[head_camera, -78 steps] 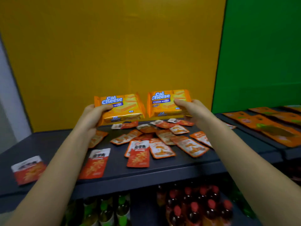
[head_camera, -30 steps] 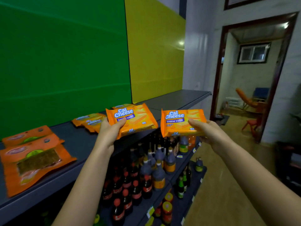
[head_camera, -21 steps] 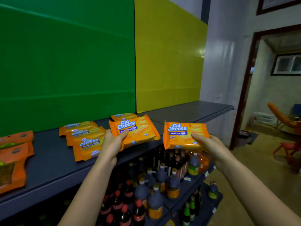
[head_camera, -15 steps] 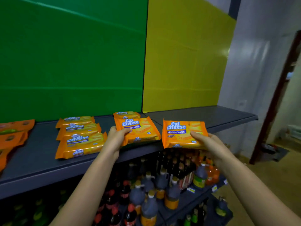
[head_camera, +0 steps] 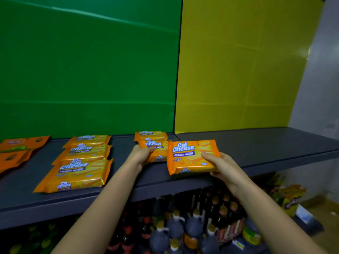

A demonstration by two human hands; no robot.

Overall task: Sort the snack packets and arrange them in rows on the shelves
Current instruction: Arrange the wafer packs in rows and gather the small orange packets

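Observation:
My left hand (head_camera: 141, 155) grips an orange Cal Cheese wafer packet (head_camera: 157, 150) low over the dark grey shelf (head_camera: 256, 145), just in front of another such packet (head_camera: 150, 135) lying at the back. My right hand (head_camera: 219, 165) holds a second Cal Cheese packet (head_camera: 190, 156) by its right side, tilted up above the shelf's front edge. To the left, three more Cal Cheese packets (head_camera: 78, 171) lie in a column from front to back.
Orange pouches (head_camera: 16, 151) lie at the shelf's far left. Green and yellow panels back the shelf. Below it stand dark sauce bottles (head_camera: 174, 230) and red-capped drink bottles. Colourful snack bags (head_camera: 291, 197) sit on the floor at right.
The view has swung left along the shelf. Both hands have carried their packets forward and down; the left packet now sits just in front of the rear packet.

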